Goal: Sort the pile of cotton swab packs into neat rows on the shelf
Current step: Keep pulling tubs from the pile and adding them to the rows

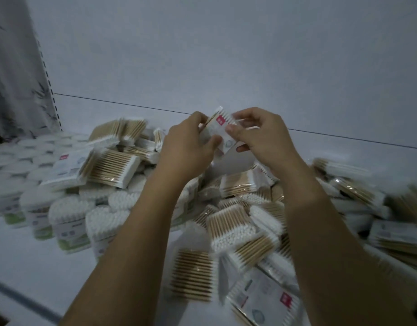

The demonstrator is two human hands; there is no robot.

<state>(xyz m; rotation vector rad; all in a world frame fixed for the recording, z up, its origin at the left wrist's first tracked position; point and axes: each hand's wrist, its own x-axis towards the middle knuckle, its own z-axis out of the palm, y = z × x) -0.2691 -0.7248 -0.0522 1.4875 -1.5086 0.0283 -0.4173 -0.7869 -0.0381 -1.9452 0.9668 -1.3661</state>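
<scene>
The left hand (186, 140) and right hand (261, 135) hold one pack (218, 124) up between them, above the pile (228, 222) on the shelf (26, 255). Left fingers curl round its left edge. The right thumb and fingers pinch its right side. Its red tag (219, 119) carries writing too blurred to read.

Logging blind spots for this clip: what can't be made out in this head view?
1. Held pack: the left hand and right hand cover most of it, and its print is too small to read.
2. Packs at the right edge: motion-blurred and cut off by the frame.
3. Pile: partly hidden under both forearms.
4. Tubs on the left: labels blurred.
</scene>
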